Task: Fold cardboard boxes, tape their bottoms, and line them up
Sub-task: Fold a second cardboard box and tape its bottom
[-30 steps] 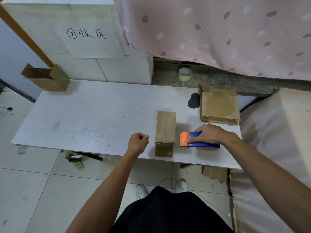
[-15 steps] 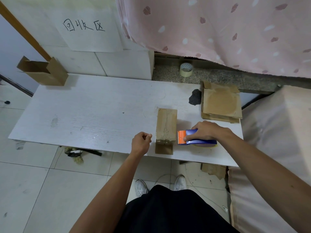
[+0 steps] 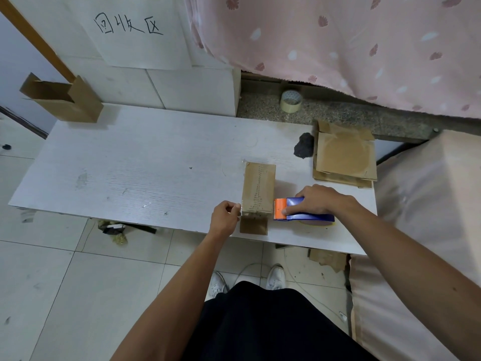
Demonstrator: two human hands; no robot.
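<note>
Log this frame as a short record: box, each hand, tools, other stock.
box: upside down near the front edge of the table, seam taped
left hand: pinches tape end at the box's near-left edge
right hand: grips tape dispenser, its head at the box's right side
spare: flat cardboard stack far right; tape roll on ledge
done: second box at far-left corner
</note>
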